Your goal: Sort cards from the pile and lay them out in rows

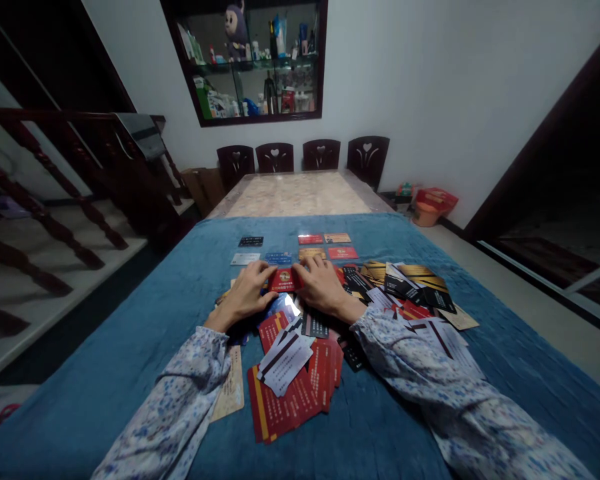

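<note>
A red card (284,281) with a gold emblem and white lettering lies between my two hands. My left hand (250,290) grips its left side, and my right hand (320,283) has its fingers closed at the right side. Under and in front of them is a loose pile of cards: a shiny blue card (283,305), white cards (289,363) with dark stripes, and fanned red cards (293,410). More black cards (440,299) and gold-striped cards (423,275) spread right of my right hand. Beyond my fingers lie a black card (251,241), a blue card (279,257) and a red card (343,253).
A blue cloth (145,347) covers the near part of the table, and the bare stone top (305,192) shows beyond it. Dark chairs (369,157) line the far side. A wooden railing (45,217) is at left, and an orange bucket (429,210) stands on the floor at right.
</note>
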Tool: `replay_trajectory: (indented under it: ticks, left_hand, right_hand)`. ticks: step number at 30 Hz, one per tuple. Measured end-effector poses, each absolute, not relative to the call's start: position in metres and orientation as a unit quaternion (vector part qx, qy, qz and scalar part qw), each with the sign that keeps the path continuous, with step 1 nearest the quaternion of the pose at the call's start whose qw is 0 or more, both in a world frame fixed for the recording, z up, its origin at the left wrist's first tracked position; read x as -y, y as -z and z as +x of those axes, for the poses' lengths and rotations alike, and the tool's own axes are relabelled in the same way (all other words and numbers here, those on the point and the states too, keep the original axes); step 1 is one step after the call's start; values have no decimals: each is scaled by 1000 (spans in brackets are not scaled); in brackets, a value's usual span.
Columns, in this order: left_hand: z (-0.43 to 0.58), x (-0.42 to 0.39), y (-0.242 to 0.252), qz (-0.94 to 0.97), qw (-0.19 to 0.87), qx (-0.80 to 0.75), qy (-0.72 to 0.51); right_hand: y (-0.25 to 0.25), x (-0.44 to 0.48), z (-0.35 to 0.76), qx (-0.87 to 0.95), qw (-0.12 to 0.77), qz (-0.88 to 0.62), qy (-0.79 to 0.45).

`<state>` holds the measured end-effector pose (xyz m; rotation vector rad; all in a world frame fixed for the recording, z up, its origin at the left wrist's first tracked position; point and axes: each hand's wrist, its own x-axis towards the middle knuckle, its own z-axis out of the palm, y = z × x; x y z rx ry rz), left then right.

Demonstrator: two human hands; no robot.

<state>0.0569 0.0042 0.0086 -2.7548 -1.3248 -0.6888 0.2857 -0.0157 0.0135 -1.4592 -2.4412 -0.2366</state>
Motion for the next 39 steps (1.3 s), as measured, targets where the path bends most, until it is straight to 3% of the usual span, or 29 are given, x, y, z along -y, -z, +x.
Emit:
replay_trajectory:
  ticks: [26, 39]
  left_hand:
    - [117, -11, -62, -912, 81, 401, 22]
    - [191, -57, -72, -940, 65, 333, 22]
  right_hand:
    - [-54, 8, 333, 858, 64, -507, 50]
    - [-71, -12, 408, 828, 31, -558, 41]
